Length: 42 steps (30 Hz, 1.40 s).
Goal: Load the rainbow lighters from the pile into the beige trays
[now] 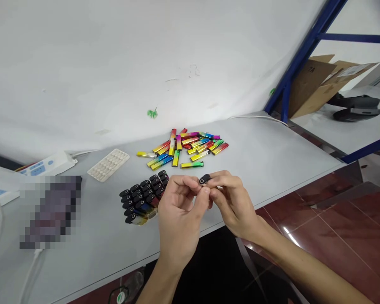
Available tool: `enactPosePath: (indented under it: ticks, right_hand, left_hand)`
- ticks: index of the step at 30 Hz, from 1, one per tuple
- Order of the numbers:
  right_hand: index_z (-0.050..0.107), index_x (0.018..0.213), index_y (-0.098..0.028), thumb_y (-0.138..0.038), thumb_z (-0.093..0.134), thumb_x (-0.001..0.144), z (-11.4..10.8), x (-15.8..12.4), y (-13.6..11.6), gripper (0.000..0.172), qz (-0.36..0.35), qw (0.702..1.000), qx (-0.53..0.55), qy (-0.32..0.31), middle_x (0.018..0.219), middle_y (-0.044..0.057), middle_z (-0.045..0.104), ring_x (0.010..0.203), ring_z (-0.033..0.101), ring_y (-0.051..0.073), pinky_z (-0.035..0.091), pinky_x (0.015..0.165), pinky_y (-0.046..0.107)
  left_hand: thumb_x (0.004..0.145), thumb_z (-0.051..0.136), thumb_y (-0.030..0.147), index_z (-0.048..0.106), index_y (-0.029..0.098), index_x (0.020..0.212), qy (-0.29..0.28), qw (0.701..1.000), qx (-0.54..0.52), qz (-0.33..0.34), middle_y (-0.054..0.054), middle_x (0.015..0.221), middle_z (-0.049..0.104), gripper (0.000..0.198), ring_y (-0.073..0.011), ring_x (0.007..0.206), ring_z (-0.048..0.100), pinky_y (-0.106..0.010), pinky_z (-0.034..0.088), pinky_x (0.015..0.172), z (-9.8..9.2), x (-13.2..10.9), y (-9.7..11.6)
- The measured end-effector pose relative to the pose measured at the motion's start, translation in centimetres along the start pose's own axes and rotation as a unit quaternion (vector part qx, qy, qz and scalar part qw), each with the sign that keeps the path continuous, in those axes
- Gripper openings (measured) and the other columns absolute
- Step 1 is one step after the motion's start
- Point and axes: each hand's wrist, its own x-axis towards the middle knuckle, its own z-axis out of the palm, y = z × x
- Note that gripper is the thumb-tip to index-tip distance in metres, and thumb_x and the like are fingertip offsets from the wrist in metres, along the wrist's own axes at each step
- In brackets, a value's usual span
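Note:
My left hand (182, 215) and my right hand (236, 200) meet above the table's front edge, fingers pinched together. Between their fingertips is a small lighter with a black cap (205, 178); most of its body is hidden by the fingers. Left of my hands, several lighters with black caps (137, 196) stand upright in close rows, partly covered by my left hand. A light-coloured holder (152, 214) shows at their base. Beyond my hands lies a loose pile of shiny rainbow-coloured lighters (196, 143).
An off-white tray with rows of pockets (108, 165) lies at the left, near a white power strip (47, 165). A blurred-out dark device (52, 211) with a white cable is in front. At right stand a blue metal frame (286, 95) and a cardboard box (316, 84).

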Motion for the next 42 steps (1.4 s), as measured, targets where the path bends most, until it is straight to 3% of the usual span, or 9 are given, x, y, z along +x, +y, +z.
enactPosePath:
  ticks: [8,17,24,26,29,33,35,38,42]
  right_hand:
    - [0.045,0.12,-0.034,-0.031,0.049,0.099,1.3,0.6,-0.7,0.021,0.189,0.957,0.216,0.034,0.103,-0.002,0.049,0.061,0.059,0.006,0.054,0.049,0.023]
    - [0.046,0.119,-0.033,-0.035,0.051,0.098,1.6,0.7,-0.4,0.022,0.23,0.937,0.264,0.018,0.091,-0.005,0.047,0.054,0.057,0.006,0.049,0.043,0.022]
    - [0.053,0.115,-0.025,-0.037,0.053,0.096,1.5,0.9,0.0,0.023,0.28,0.924,0.26,0.013,0.082,-0.003,0.05,0.054,0.049,0.006,0.041,0.045,0.02]
    - [0.054,0.105,-0.021,-0.036,0.054,0.095,1.0,1.2,0.5,0.018,0.303,0.921,0.245,0.018,0.08,-0.002,0.053,0.058,0.049,0.008,0.042,0.05,0.021]
    - [0.05,0.1,-0.023,-0.038,0.055,0.092,-0.1,1.9,1.7,0.017,0.326,0.914,0.238,0.048,0.074,-0.003,0.054,0.057,0.048,0.01,0.039,0.05,0.022]
    - [0.051,0.077,-0.02,-0.057,0.04,0.092,-1.3,2.7,3.7,0.041,0.341,0.912,0.219,0.069,0.055,-0.006,0.036,0.046,0.028,0.008,0.023,0.043,0.02]
    - [0.044,0.061,-0.02,-0.058,0.035,0.092,-1.5,2.9,4.7,0.05,0.358,0.906,0.21,0.084,0.05,-0.007,0.028,0.044,0.02,0.007,0.017,0.042,0.021]
    - [0.037,0.053,-0.021,-0.052,0.033,0.091,-1.3,2.9,5.7,0.049,0.388,0.892,0.207,0.106,0.045,-0.007,0.023,0.042,0.014,0.007,0.013,0.041,0.022]
    - [0.036,0.052,-0.022,-0.046,0.033,0.09,-0.9,2.8,6.2,0.045,0.395,0.888,0.204,0.113,0.042,-0.007,0.022,0.039,0.014,0.008,0.013,0.039,0.022]
  left_hand:
    - [0.084,0.068,0.024,0.052,0.022,0.09,-0.014,0.998,0.053,-0.008,0.004,0.081,0.054,0.017,-0.0068,0.054,0.056,-0.023,0.051,0.047,-0.3,-0.3,0.0]
    - [0.085,0.066,0.028,0.056,0.021,0.091,-0.001,0.991,0.135,-0.018,0.002,0.076,0.061,0.013,-0.008,0.045,0.057,-0.025,0.052,0.048,-1.0,-0.4,0.1]
    - [0.088,0.062,0.027,0.061,0.022,0.096,-0.012,0.981,0.192,0.027,0.0,0.085,0.064,0.009,-0.0106,0.062,0.064,-0.024,0.055,0.058,-1.5,-0.7,-0.4]
    - [0.089,0.06,0.024,0.062,0.023,0.098,-0.029,0.964,0.257,0.065,0.0,0.086,0.065,0.009,-0.0118,0.072,0.065,-0.026,0.055,0.07,-2.3,-0.9,-0.9]
    - [0.088,0.059,0.017,0.063,0.023,0.096,-0.063,0.906,0.387,0.161,-0.001,0.085,0.065,0.01,-0.0135,0.078,0.063,-0.027,0.053,0.075,-4.4,-1.4,-1.9]
    - [0.084,0.059,0.009,0.062,0.023,0.096,-0.1,0.816,0.497,0.278,-0.002,0.086,0.067,0.018,-0.0176,0.085,0.064,-0.034,0.053,0.085,-8.6,-2.3,-3.8]
    - [0.082,0.06,0.008,0.063,0.023,0.098,-0.1,0.784,0.534,0.299,-0.003,0.089,0.069,0.022,-0.0202,0.092,0.066,-0.038,0.053,0.093,-10.5,-2.9,-4.6]
    - [0.082,0.06,0.008,0.063,0.024,0.103,-0.111,0.752,0.574,0.305,-0.004,0.097,0.071,0.026,-0.0231,0.102,0.066,-0.04,0.053,0.096,-12.5,-3.8,-5.5]
    - [0.081,0.061,0.004,0.061,0.024,0.108,-0.119,0.737,0.589,0.309,-0.004,0.1,0.072,0.034,-0.023,0.107,0.065,-0.038,0.055,0.094,-14.1,-5.1,-5.7]
